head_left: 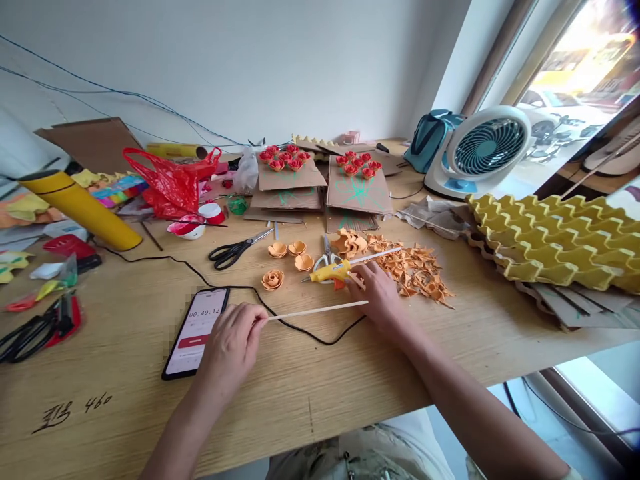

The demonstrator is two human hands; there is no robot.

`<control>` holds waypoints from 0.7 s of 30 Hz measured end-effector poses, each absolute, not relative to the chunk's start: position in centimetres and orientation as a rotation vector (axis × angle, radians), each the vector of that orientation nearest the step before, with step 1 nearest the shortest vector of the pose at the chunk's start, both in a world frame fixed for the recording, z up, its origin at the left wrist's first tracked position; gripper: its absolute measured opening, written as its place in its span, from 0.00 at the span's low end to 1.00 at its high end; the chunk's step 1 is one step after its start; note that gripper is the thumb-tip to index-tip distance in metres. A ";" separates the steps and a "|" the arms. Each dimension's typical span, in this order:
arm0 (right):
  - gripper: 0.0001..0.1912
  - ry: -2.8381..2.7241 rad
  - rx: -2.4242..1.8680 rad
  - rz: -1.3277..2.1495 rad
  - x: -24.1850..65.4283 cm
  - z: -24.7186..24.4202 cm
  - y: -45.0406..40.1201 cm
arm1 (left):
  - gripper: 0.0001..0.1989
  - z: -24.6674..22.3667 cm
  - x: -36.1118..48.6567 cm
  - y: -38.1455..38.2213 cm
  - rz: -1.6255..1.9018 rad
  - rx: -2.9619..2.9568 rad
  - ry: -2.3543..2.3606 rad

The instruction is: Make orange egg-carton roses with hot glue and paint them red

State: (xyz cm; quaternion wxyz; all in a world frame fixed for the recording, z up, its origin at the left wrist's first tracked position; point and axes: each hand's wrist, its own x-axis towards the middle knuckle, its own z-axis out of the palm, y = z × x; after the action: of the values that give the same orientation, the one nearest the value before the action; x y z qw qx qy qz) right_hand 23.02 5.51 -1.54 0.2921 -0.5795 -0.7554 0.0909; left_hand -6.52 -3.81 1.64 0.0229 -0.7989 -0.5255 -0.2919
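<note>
Both forearms (450, 393) are bare, and pale, muted-patterned clothing (375, 450) covers the lap

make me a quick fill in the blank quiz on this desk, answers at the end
1. The left hand pinches a stick beside a phone whose timer reads ____.
2. The right hand is on a glue gun with a ____ body.
3. The flowers on the cardboard are coloured ____.

Missing words: 00:49:12; yellow; red
</note>
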 end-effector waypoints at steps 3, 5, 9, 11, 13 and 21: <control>0.12 -1.895 -1.212 0.481 24.1 -0.9 4.7 | 0.06 2.1 -4.3 -2.8 -0.972 -2.492 -1.685; 0.15 -1.910 -0.957 0.806 24.4 -0.2 3.8 | 0.06 2.5 -2.6 -2.1 -1.037 -2.506 -1.712; 0.22 -1.710 -0.653 1.316 24.3 1.1 2.3 | 0.09 3.1 0.7 -1.2 -1.069 -2.568 -1.648; 0.17 -1.652 -0.648 1.361 24.3 1.4 2.0 | 0.09 3.2 2.0 -1.0 -1.068 -2.603 -1.637; 0.18 -1.626 -0.654 1.373 24.5 1.4 2.0 | 0.09 3.3 2.6 -0.7 -1.077 -2.677 -1.586; 0.10 -1.406 -0.662 1.120 26.2 1.1 2.1 | 0.18 4.8 -3.5 5.7 -1.145 -2.185 -2.152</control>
State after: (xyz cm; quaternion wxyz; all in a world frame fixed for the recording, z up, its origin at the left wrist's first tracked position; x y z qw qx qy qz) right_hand 26.16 2.13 1.14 0.5754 -0.2826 -0.6002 0.4784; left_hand -3.50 5.71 4.78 -0.0657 -0.6660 -0.6560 -0.3490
